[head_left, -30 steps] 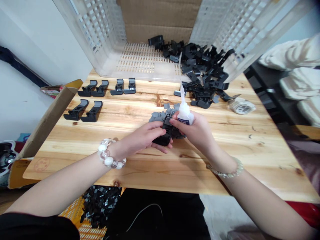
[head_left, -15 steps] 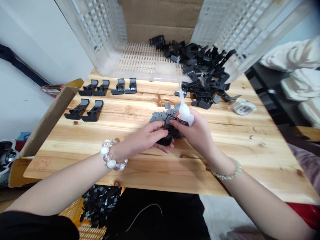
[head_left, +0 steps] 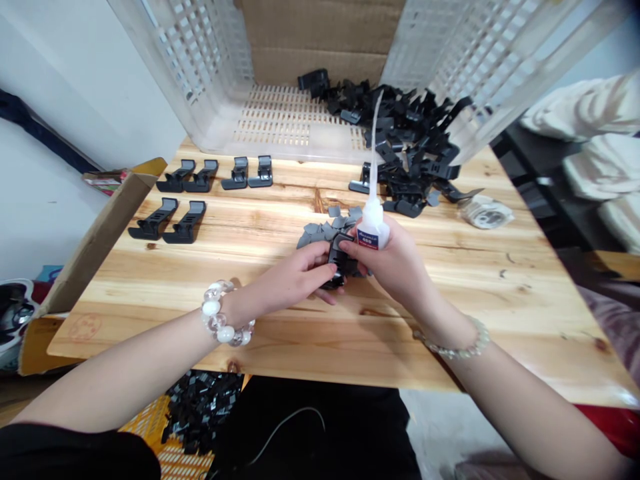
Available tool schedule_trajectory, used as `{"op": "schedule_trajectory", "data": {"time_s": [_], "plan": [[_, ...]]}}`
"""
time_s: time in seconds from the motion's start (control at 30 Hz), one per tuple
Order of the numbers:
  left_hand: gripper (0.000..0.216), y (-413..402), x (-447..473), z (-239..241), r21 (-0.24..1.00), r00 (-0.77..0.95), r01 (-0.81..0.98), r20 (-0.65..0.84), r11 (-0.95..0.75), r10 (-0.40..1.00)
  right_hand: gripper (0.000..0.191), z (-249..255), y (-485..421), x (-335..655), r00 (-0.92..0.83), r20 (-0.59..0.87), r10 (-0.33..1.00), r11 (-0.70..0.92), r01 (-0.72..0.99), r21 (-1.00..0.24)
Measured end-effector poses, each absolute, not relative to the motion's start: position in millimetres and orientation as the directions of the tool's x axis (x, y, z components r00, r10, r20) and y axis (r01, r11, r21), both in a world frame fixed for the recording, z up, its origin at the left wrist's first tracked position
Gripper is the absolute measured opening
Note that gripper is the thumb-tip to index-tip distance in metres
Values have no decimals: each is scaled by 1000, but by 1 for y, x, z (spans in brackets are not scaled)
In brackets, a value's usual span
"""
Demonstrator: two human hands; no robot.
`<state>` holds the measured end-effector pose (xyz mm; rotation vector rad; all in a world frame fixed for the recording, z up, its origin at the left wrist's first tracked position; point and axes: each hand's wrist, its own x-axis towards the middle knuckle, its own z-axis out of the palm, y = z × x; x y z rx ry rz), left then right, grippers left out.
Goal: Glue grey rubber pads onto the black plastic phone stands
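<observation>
I'm seeing the wooden table (head_left: 300,350) filling most of my view. The white crate (head_left: 280,120) is standing along its far side, with a heap of black parts (head_left: 420,153) lying partly inside it, partly on the wood. My right hand (head_left: 395,257) is gripping the white bottle (head_left: 373,217), nozzle pointing up, its thumb resting on the black clip's upper end; my left hand (head_left: 295,283) is holding that black clip (head_left: 336,255) at mid-table, just beside the grey pads (head_left: 320,232).
</observation>
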<state>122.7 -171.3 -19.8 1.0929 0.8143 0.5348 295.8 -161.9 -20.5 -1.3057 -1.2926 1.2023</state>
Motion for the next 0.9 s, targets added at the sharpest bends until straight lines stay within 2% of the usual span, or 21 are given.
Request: {"op": "schedule_trajectory", "data": {"time_s": [0.7,0.9], "plan": [[12,-171,122,-24,929,606,62,-325,365,726,29,-19,-162,296,-60,-56,997,-49,111,-993],[14,-168,119,-20,945,614,-41,-233,325,754,31,-13,-164,298,-131,-86,988,-76,76,-994]]}}
